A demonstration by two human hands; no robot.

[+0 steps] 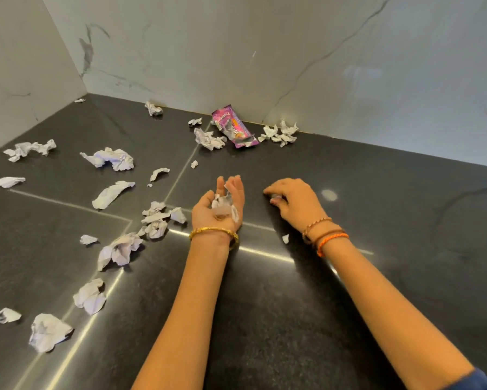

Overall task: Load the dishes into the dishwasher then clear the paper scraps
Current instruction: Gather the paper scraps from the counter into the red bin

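Several crumpled white paper scraps lie scattered over the left and far side of a dark stone counter. My left hand rests palm up in the middle, cupped around a few small paper scraps. My right hand is palm down just to its right, fingers curled over a small white scrap on the counter. One tiny scrap lies between my wrists. No dishes or dishwasher are in view.
A torn purple snack wrapper lies against the marble back wall, with paper scraps on both sides of it. A second marble wall closes the left corner. Larger crumpled pieces sit near the front left.
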